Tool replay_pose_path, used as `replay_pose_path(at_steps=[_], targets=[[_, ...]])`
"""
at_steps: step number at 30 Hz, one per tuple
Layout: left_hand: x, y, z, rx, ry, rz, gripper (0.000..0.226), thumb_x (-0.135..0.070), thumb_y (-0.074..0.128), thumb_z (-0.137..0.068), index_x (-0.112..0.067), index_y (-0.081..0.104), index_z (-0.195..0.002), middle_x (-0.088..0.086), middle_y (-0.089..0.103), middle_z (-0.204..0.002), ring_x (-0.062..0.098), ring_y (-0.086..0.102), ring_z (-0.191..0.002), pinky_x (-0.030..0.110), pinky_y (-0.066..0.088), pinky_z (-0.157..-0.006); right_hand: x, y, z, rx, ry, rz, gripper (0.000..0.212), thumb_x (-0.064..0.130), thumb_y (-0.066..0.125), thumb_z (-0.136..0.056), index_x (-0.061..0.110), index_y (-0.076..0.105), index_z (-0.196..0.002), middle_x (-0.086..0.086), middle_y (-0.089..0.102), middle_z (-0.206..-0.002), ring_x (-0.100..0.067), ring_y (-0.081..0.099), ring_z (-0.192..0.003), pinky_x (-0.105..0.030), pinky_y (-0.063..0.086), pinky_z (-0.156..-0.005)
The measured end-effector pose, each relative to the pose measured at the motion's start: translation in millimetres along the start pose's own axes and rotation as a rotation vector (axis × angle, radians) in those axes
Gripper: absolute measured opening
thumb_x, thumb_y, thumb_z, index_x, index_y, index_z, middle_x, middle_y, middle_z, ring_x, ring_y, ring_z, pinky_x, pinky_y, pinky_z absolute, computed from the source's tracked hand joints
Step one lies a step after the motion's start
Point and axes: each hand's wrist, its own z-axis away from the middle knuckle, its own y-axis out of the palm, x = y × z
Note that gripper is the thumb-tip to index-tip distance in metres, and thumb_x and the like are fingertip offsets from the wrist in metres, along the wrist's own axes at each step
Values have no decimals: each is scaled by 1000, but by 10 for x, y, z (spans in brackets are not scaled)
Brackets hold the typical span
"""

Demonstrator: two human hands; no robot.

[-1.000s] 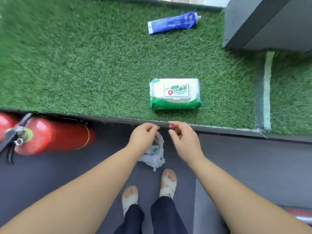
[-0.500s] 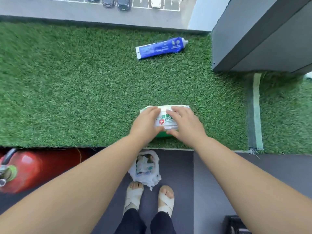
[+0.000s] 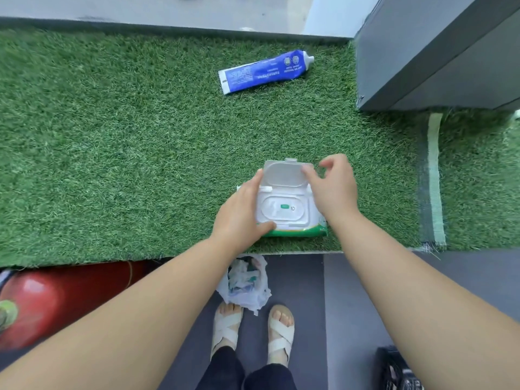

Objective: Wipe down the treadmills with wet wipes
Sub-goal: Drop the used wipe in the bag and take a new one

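The white-and-green soft plastic wet-wipe pack lies on the green artificial turf just beyond your feet, its stiff white flip lid standing open. Your left hand grips the pack's left end. Your right hand curls at the lid's right corner (pinching or only touching, I cannot tell). Expect the pack to be light and squashy: steady its body and pull at the opening.

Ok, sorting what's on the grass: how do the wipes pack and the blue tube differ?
The wipes pack is white and green, blocky, its lid flipped open; the blue tube is slim and flat. The left hand holds the pack, the right hand is at its lid; the tube lies untouched, farther away. Both rest on the grass.
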Motion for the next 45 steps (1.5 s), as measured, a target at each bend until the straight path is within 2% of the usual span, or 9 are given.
replay_pose_path(at_steps=[5,9,15,25,31,35,37,41,45], targets=[[61,12,22,47,131,-142,91,-44,64,-85,-28,4,-152,-22,-18,-151,14,26,-138,27,30,-103,-16,90,144,29,31,-107,5,18,61,-90,19,56,-92,6,59,-84,-15,54,-81,-25,37,-70],[54,32,-20,75,111,-189,90,-48,60,-86,-24,3,-152,-9,-16,-158,16,18,-141,28,20,-110,-189,121,467,-13,-189,199,16,27,66,-86,18,70,-99,-4,58,-101,-25,48,-101,-23,27,-84],[47,53,-7,53,99,-181,89,-45,61,-86,-23,5,-152,-8,-13,-159,15,16,-142,28,19,-112,-160,184,649,21,-45,426,29,43,59,-89,24,66,-110,-1,53,-113,-25,45,-109,-36,32,-91],[23,69,4,32,83,-162,86,-42,63,-85,-25,12,-152,-7,-9,-159,14,19,-140,27,22,-109,-33,279,541,25,93,411,22,30,49,-91,21,68,-98,-3,59,-112,-27,51,-105,-36,34,-88],[-13,79,-4,46,32,-151,83,-42,65,-85,-27,16,-151,-7,-8,-159,15,24,-139,29,25,-108,70,210,607,38,-67,436,17,26,50,-88,18,65,-86,-3,58,-104,-27,48,-104,-35,27,-83],[-53,52,0,42,11,-95,71,-35,59,-88,-28,24,-149,-8,0,-160,15,26,-140,27,27,-105,174,285,678,80,-210,189,11,25,58,-86,19,61,-78,-1,58,-93,-24,49,-95,-34,28,-80],[-29,40,30,18,-1,39,63,-31,64,-84,-24,40,-142,-7,14,-158,13,30,-138,26,31,-102,165,284,674,172,-150,-35,14,22,61,-87,23,55,-74,5,53,-86,-21,50,-92,-37,38,-86],[44,95,76,-186,-43,330,8,-20,69,-84,-16,63,-87,0,55,-127,14,50,-118,21,34,-95,12,134,635,247,-116,-244,17,20,64,-89,27,56,-75,13,52,-85,-11,50,-86,-23,39,-78],[17,124,78,-234,-145,458,25,-13,68,-83,-23,54,-64,-7,56,-111,6,51,-105,18,34,-92,-198,46,494,110,-164,-33,4,18,63,-89,20,67,-89,8,51,-89,-17,52,-91,-30,41,-81]])
